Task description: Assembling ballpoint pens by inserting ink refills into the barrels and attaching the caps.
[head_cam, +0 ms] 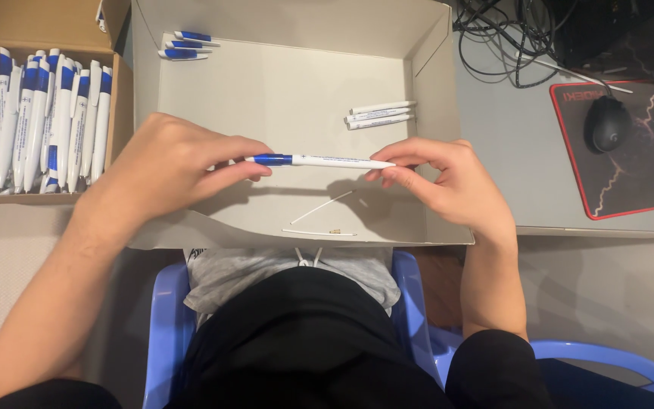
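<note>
The slim plastic pen [319, 160] is white with a blue grip section. The shallow cardboard tray [281, 91] is pale grey-white inside. The black mouse pad [630, 151] has a red border and faint lightning streaks. The moulded plastic chair [168, 333] is light blue.

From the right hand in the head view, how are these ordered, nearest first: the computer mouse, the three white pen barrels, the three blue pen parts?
From the right hand:
1. Three white pen barrels, just above it.
2. Computer mouse, off right.
3. Three blue pen parts, box's far-left corner.
</note>
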